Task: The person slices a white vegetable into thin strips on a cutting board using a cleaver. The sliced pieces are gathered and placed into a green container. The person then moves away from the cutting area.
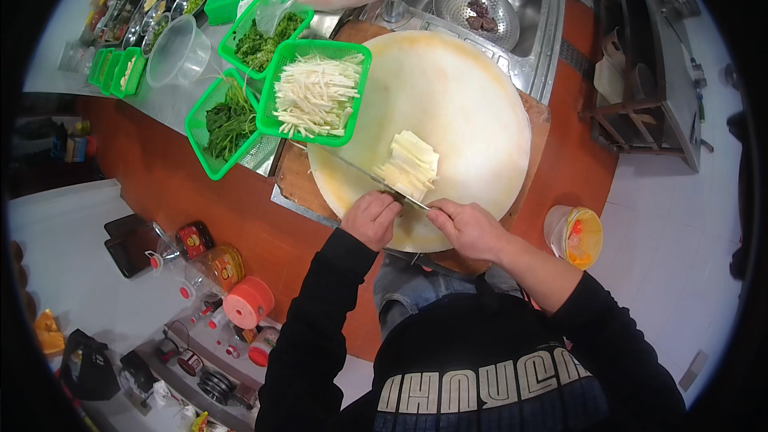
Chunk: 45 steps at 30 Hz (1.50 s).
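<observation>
A round, pale cutting board (pixel 474 108) lies before me, with a fanned stack of thin pale vegetable slices (pixel 411 162) near its middle. My right hand (pixel 471 229) is closed round the handle of a kitchen knife (pixel 384 183), whose blade points up and left along the near side of the slices. Close against the blade, my left hand (pixel 373 216) has its fingers curled; whatever is under them is hidden. A green plastic basket (pixel 366 81) of pale julienned strips (pixel 315 96) overlaps the board's upper left edge.
Green baskets of leafy greens (pixel 228 120) and chopped herbs (pixel 264 45) stand left of the board. Beyond it is a steel sink (pixel 540 18) holding a perforated ladle (pixel 450 6). A yellow-lined bucket (pixel 591 234) stands at the right, with bottles (pixel 225 267) at the lower left.
</observation>
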{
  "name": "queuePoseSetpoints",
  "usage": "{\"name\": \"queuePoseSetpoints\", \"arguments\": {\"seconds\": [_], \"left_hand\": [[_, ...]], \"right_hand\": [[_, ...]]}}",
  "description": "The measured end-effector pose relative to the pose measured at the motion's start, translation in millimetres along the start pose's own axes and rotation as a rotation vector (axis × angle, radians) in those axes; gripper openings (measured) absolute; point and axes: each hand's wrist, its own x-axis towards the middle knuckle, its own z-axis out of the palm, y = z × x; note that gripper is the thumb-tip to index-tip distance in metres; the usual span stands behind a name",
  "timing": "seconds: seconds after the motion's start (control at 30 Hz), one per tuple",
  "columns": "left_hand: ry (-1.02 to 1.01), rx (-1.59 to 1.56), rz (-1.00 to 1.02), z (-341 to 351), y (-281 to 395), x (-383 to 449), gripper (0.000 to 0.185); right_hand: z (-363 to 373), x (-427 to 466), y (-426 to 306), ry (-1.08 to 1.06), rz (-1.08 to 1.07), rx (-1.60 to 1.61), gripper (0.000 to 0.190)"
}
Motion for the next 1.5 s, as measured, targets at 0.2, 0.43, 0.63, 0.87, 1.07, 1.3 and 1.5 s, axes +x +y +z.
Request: {"name": "queuePoseSetpoints", "arguments": {"seconds": [0.2, 0.43, 0.63, 0.87, 1.07, 1.3, 1.5], "left_hand": [[-0.011, 0.007, -0.016, 0, 0, 0, 0.029], [-0.022, -0.020, -0.019, 2, -3, -1, 0.033], [-0.006, 0.023, -0.038, 1, 0, -1, 0.030], [-0.019, 0.022, -0.032, 2, -2, -3, 0.028], [-0.022, 0.001, -0.024, 3, -3, -4, 0.030], [0.018, -0.021, 0.032, 1, 0, -1, 0.028], [-0.045, -0.010, 0.003, -2, 0, 0, 0.030]], "right_hand": [[-42, -43, -29, -0.034, 0.098, -0.072, 0.043], [-27, -26, -38, 0.019, 0.056, -0.050, 0.045], [-36, -32, -38, -0.042, 0.119, 0.014, 0.046], [-30, -23, -31, -0.011, 0.019, -0.030, 0.045], [-19, -22, -11, -0.004, 0.054, 0.026, 0.046], [9, 0, 17, 0.015, 0.003, 0.030, 0.045], [-1, -6, -7, 0.009, 0.019, -0.009, 0.045]]}}
